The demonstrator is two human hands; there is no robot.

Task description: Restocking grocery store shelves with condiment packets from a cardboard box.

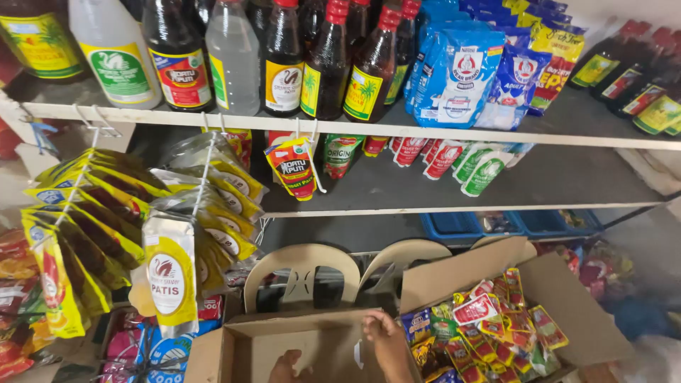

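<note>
Plain brown cardboard box, flaps open, inside bare. Its right wall is gripped by the right hand; left hand is rested inside, grip unclear.

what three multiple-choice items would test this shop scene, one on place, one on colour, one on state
1. Where is the right hand?
A. on the edge of the near cardboard box
B. on a bottle cap
C. on the chair back

2. What colour are the caps on the dark sauce bottles on the top shelf?
A. green
B. red
C. white

3. What state is the cardboard box on the right in?
A. taped shut
B. crushed flat
C. open, full of sachets

Answers: 1 A, its fingers rest on the box's right wall; 2 B, the caps show red; 3 C, the flaps stand open over piled packets. The left hand is low inside the near box.
</note>
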